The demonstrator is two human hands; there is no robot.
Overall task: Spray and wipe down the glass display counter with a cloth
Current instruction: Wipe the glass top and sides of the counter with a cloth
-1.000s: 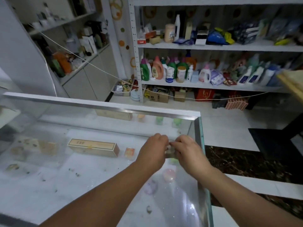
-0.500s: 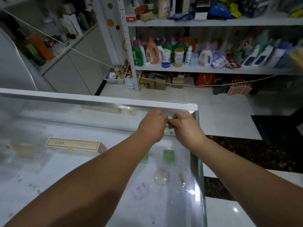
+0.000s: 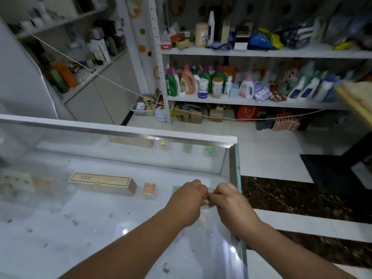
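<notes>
The glass display counter (image 3: 233, 156) fills the lower left, its top pane smudged and speckled with droplets near the right edge. My left hand (image 3: 186, 201) and my right hand (image 3: 231, 202) sit side by side on the glass close to that right edge. Both are curled over a small pale cloth (image 3: 208, 200), of which only a sliver shows between the knuckles. No spray bottle is in view.
Under the glass lie a long tan box (image 3: 102, 183), an orange packet (image 3: 149, 189) and small green items. White shelves (image 3: 261, 52) with detergent bottles stand behind. A cord (image 3: 120, 87) hangs across the aisle. The dark floor (image 3: 302, 196) lies right of the counter.
Both hands, still together on the cloth, reached the far rail half a second ago and have now slid back toward me along the right edge of the glass.
</notes>
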